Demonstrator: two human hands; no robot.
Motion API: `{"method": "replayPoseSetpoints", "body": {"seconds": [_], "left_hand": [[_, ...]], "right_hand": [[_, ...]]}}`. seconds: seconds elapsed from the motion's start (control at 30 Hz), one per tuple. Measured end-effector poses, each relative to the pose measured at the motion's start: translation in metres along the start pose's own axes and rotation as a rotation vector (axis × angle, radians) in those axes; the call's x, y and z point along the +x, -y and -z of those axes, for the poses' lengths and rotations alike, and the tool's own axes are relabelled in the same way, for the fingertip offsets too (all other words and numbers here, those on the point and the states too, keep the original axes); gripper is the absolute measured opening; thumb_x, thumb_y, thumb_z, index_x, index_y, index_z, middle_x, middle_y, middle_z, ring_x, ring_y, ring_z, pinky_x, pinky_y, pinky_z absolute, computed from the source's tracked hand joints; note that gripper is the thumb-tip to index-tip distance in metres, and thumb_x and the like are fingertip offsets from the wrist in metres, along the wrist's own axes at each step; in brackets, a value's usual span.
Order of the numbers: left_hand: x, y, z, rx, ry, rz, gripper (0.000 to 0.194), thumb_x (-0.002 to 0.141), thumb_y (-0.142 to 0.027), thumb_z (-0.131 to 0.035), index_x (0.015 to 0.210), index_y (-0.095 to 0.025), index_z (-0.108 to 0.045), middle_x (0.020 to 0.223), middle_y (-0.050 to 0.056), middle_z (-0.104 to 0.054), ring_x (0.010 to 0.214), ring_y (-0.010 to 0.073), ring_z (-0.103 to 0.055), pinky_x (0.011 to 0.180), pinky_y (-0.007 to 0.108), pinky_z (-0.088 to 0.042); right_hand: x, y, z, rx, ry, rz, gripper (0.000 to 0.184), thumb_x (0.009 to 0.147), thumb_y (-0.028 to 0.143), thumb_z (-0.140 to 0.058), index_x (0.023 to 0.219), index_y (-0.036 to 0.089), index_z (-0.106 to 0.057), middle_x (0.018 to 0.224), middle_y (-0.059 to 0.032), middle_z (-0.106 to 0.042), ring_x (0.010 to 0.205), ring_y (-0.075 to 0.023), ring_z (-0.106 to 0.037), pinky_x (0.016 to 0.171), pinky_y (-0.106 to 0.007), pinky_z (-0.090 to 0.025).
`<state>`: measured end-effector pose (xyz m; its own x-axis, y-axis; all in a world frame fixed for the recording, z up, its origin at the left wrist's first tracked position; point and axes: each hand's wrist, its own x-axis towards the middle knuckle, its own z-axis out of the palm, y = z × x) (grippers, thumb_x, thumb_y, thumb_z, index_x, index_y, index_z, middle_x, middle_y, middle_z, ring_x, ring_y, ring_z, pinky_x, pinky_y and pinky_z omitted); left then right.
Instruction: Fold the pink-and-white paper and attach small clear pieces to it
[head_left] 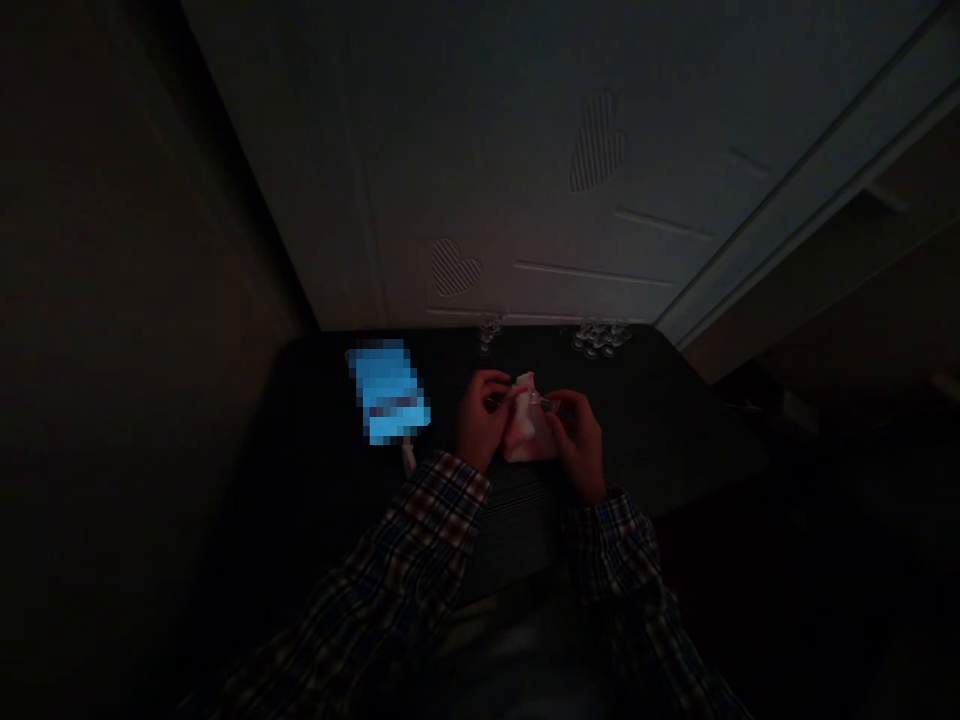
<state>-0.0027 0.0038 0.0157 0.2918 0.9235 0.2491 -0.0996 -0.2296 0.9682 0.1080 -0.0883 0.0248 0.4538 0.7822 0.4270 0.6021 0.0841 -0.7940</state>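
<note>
Both hands are at a small pinkish-white pouch [531, 440] on the dark table. My left hand [481, 418] has its fingers closed at the pouch's upper left side. On the other side, my right hand [581, 440] pinches near the upper right edge, where something small and shiny shows by the fingertips. The dim light hides whether that shiny bit is a separate piece or part of the pouch.
A lit phone-like screen [390, 390], pixelated, lies left of my hands with a pale cable [408, 458] below it. Small clear pieces form a little group [489, 332] and a larger pile [600, 337] along the table's back edge. Behind rises a pale panel [525, 170] with heart reliefs.
</note>
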Motion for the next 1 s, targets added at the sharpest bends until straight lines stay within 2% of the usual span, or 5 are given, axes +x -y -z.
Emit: {"method": "replayPoseSetpoints", "body": {"seconds": [0.17, 0.47, 0.67, 0.87, 1.0], "left_hand": [[-0.0005, -0.0010, -0.0006, 0.015, -0.002, 0.009, 0.030, 0.066, -0.029, -0.062, 0.092, -0.020, -0.051, 0.075, -0.002, -0.059, 0.054, 0.0073, -0.050, 0.050, 0.019, -0.038], [-0.0037, -0.0070, -0.0025, 0.056, 0.029, -0.038, 0.034, 0.065, -0.017, -0.061, 0.097, -0.021, -0.049, 0.081, -0.002, -0.062, 0.058, 0.0074, -0.053, 0.053, 0.019, -0.038], [-0.0029, -0.0071, -0.0010, 0.062, 0.038, -0.041, 0.032, 0.065, -0.015, -0.059, 0.096, -0.021, -0.050, 0.081, -0.001, -0.062, 0.063, 0.0086, -0.055, 0.054, 0.019, -0.039], [-0.0014, -0.0048, 0.0004, 0.037, 0.018, -0.009, 0.020, 0.067, -0.018, -0.058, 0.087, -0.020, -0.054, 0.080, -0.001, -0.062, 0.060, 0.0087, -0.054, 0.054, 0.020, -0.039], [-0.0002, -0.0013, -0.0005, 0.030, -0.010, -0.040, 0.020, 0.067, -0.014, -0.056, 0.086, -0.020, -0.055, 0.084, 0.001, -0.061, 0.072, 0.0108, -0.056, 0.060, 0.021, -0.041]], "right_hand": [[0.0002, 0.0020, 0.0007, 0.009, -0.007, 0.000, 0.022, 0.080, 0.027, -0.047, 0.101, 0.020, -0.051, 0.097, -0.0052, -0.056, 0.088, -0.0160, -0.054, 0.067, -0.026, -0.046], [-0.0023, 0.0016, 0.0021, 0.036, 0.007, -0.099, 0.020, 0.081, 0.037, -0.047, 0.088, 0.020, -0.054, 0.077, -0.0019, -0.062, 0.071, -0.0156, -0.060, 0.061, -0.026, -0.046], [-0.0019, 0.0020, 0.0022, 0.034, 0.004, -0.088, 0.020, 0.081, 0.036, -0.046, 0.090, 0.020, -0.054, 0.079, -0.0025, -0.062, 0.073, -0.0153, -0.060, 0.063, -0.026, -0.046], [-0.0018, 0.0014, 0.0015, 0.009, 0.001, -0.045, 0.021, 0.080, 0.034, -0.048, 0.096, 0.020, -0.053, 0.087, -0.0035, -0.061, 0.077, -0.0156, -0.058, 0.066, -0.027, -0.046], [-0.0022, 0.0028, 0.0006, 0.000, -0.007, -0.031, 0.020, 0.080, 0.033, -0.049, 0.096, 0.021, -0.053, 0.088, -0.0031, -0.060, 0.078, -0.0152, -0.057, 0.065, -0.027, -0.045]]}}
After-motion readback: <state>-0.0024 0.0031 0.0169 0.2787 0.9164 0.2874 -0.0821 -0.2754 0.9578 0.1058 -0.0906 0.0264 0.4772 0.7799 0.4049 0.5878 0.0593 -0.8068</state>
